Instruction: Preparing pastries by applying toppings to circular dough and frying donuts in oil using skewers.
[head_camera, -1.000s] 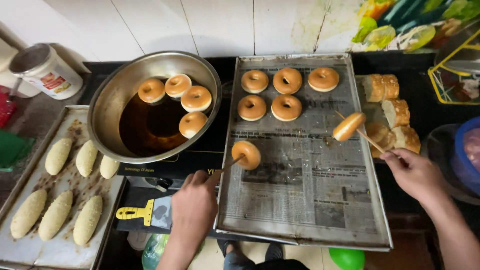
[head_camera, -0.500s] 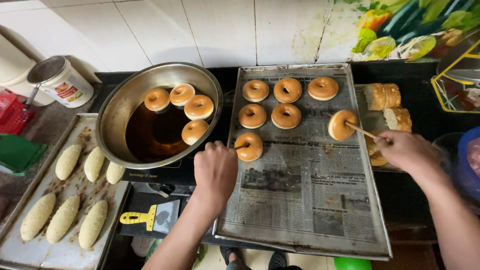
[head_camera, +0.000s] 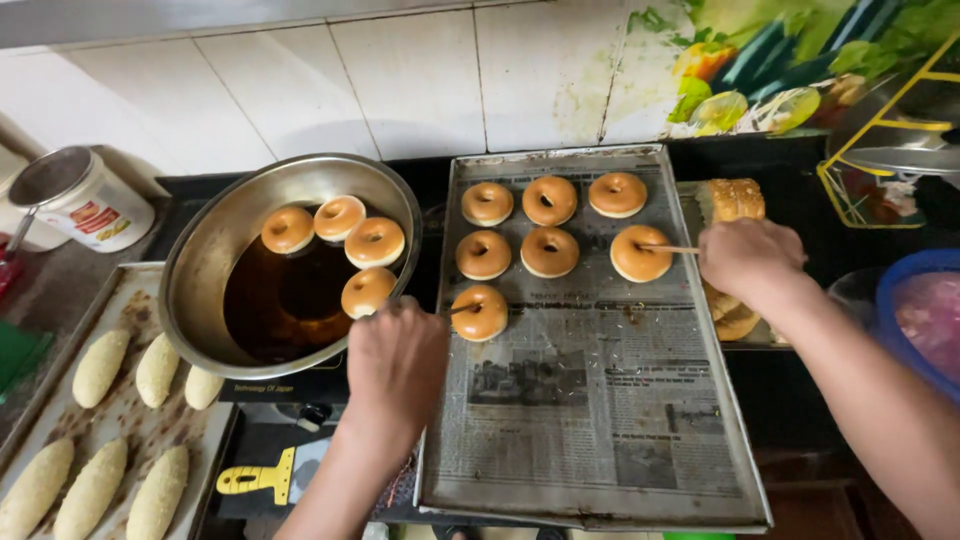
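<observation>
Both hands, left hand (head_camera: 395, 360) & right hand (head_camera: 750, 260), pinch thin sticks (head_camera: 668, 248) poked in donuts (head_camera: 640, 254); a wobble could drop one off the tray (head_camera: 600, 480).

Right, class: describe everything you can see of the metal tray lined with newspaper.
The metal tray is a large, dull grey rectangle with a low raised rim, stained at the far corners. Newspaper covers its floor. Seven golden-brown ring doughnuts sit in rows at its far end; the near part holds none. It lies on a dark counter beside the frying pan. The left hand and right hand each hold a thin stick to a doughnut.
</observation>
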